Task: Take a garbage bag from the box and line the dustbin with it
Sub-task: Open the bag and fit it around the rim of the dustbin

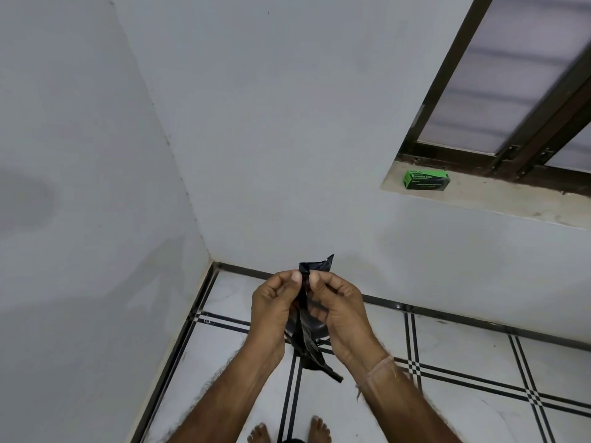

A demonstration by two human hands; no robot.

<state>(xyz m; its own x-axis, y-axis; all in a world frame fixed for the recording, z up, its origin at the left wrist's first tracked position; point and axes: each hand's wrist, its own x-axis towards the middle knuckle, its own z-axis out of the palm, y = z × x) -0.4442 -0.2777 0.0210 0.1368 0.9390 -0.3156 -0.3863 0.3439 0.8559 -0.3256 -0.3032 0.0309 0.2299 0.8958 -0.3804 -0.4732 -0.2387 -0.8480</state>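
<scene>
A folded black garbage bag (306,340) hangs between my two hands in the lower middle of the head view. My left hand (275,308) and my right hand (340,310) both pinch its upper end, thumbs side by side, and a short torn edge of the bag sticks up above the fingers. The rest of the bag dangles crumpled below my palms. The green garbage-bag box (426,180) lies on the window sill at the upper right, well away from my hands. No dustbin shows in the frame.
I stand facing a room corner with plain grey walls (271,123). A dark-framed window (511,91) sits above the stone sill (479,199). The floor (463,343) is white tile with black lines. My bare feet (287,433) show at the bottom edge.
</scene>
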